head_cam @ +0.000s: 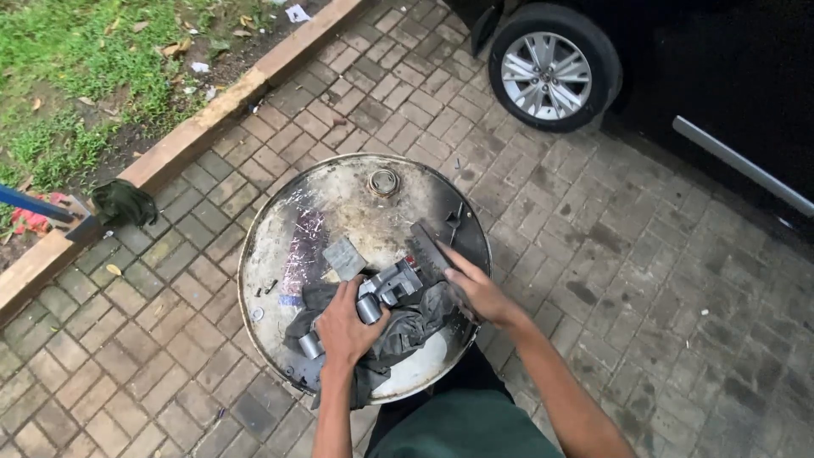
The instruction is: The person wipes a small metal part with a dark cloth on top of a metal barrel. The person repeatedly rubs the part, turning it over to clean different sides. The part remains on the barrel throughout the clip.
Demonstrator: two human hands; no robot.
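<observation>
A: Working on top of the round, rust-stained steel drum lid [339, 195], you have your left hand [343, 326] pressed down over the grey metal part with stubby cylinders [386, 288], fingers curled over it. It sits on the crumpled dark cloth [415, 326], near the front edge of the lid.

B: Noted. And the right?

A: Your right hand [475, 288] is closed round the near end of a flat dark metal bar [428, 246], which slants up and away, just beside the part. Whether its tip touches the part, I cannot tell.

B: Advice for the step in hand?

A: As a judgement only: keep the left palm's weight straight down so the part cannot roll on the cloth, and keep those fingers out of the bar's line. Short, controlled movements with the bar would suit better than long ones.

B: Other items logged?

A: A small grey square plate [343, 257] lies just behind the left hand; a threaded bung cap [382, 181] sits at the lid's far side. The drum stands on grey brick paving [593, 237], with a black car's wheel [547, 72] well apart.
</observation>
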